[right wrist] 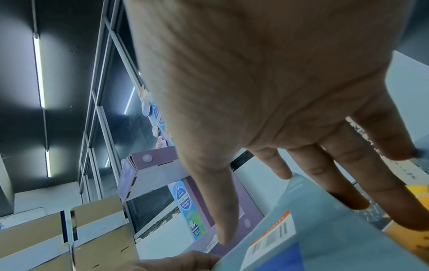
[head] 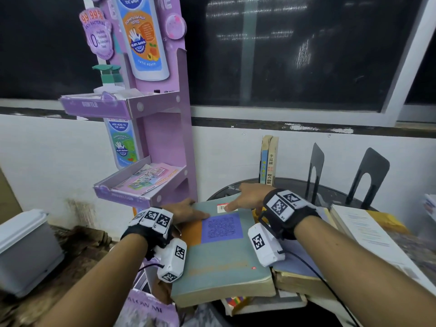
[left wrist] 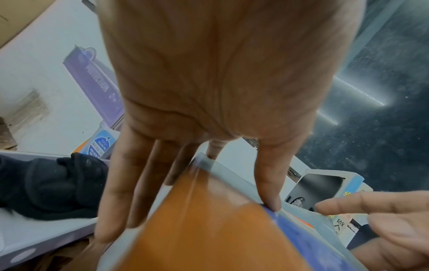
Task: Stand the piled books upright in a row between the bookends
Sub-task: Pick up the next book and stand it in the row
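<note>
A thick grey-green book (head: 221, 256) with orange and purple blocks on its cover lies on top of the pile, tilted toward me. My left hand (head: 188, 211) grips its far left corner: in the left wrist view the thumb (left wrist: 269, 187) lies on the cover and the fingers (left wrist: 120, 192) reach under it. My right hand (head: 245, 198) holds the far right edge, thumb (right wrist: 223, 210) over the cover near the barcode label (right wrist: 274, 236), fingers (right wrist: 348, 183) past the edge. Two black bookends (head: 315, 171) (head: 370, 175) stand at the back right. Two books (head: 269, 161) stand upright to their left.
More books (head: 295, 274) lie under the held one on the round dark table (head: 295, 185). An open book (head: 368, 237) lies at the right. A purple cardboard display stand (head: 165, 138) rises at the left. A grey bin (head: 23, 246) sits further left.
</note>
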A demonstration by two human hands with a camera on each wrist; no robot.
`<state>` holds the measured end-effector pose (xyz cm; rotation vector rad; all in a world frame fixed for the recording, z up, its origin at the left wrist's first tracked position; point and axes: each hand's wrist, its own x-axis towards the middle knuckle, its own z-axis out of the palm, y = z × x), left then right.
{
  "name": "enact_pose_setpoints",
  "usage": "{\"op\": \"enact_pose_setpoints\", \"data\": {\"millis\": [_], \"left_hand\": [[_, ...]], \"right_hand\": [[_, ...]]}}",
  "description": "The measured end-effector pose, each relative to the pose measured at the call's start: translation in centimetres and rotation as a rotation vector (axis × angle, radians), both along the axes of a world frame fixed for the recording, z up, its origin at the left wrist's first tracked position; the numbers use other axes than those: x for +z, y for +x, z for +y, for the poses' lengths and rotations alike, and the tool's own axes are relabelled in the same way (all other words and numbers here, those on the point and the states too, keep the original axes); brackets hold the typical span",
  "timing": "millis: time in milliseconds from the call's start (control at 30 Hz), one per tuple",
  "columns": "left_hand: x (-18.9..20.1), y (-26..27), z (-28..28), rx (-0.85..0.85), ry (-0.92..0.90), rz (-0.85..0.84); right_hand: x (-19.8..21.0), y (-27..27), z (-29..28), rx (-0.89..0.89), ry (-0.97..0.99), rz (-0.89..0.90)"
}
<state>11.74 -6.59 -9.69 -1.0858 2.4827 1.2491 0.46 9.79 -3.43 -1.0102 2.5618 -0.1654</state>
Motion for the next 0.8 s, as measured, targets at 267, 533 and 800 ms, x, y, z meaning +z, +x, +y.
{"op": "enact_pose_setpoints", "data": {"millis": [267, 533, 800], "left_hand": [[-0.2, 0.7, 0.1, 0.007, 0.083, 0.068], [-0.3, 1.0, -0.6, -0.015, 0.122, 0.110], [0.5, 1.1, -1.0, -0.020, 0.106, 0.218]], "right_hand": [[-0.3, 0.4, -0.1, -0.037, 0.005, -0.027], [-0.6, 0.1, -0.5, -0.019, 0.033, -0.017], [-0.6, -0.1, -0.3, -0.048, -0.053, -0.022]]}}
